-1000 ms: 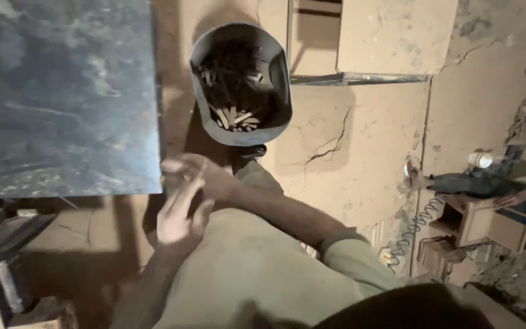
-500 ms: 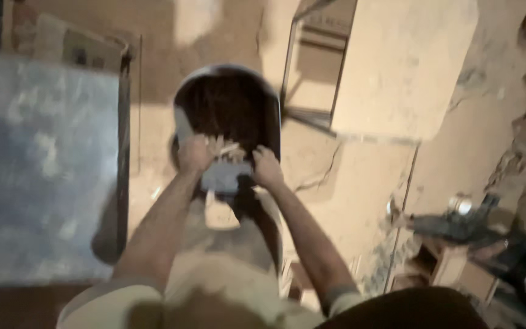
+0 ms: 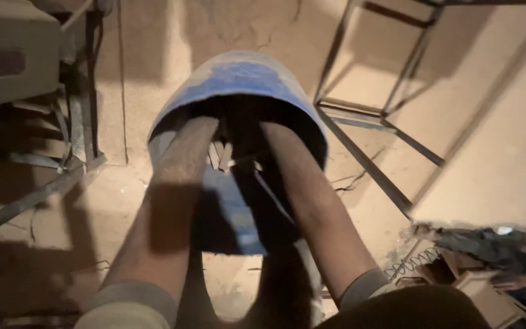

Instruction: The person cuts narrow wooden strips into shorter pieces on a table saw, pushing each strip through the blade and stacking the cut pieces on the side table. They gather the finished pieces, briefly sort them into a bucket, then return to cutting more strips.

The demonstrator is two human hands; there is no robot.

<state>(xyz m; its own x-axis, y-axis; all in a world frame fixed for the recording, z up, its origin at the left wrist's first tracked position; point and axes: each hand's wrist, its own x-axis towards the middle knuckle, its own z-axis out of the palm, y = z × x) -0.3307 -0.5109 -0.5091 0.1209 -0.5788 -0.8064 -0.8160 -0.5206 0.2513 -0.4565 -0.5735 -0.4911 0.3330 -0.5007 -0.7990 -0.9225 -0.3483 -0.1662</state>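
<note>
Head view: nearest you, both forearms run side by side into the mouth of the blue bucket [image 3: 238, 79], which stands on the cracked floor [image 3: 123, 201] just ahead of your legs. Your left hand and your right hand are both sunk inside it, so whether they are open or closed on anything cannot be told. Keep the reach slow, since the rim is close around your arms. Pale stick-like pieces [image 3: 220, 155] show between them; past the bucket stands a metal frame [image 3: 366, 109].
</note>
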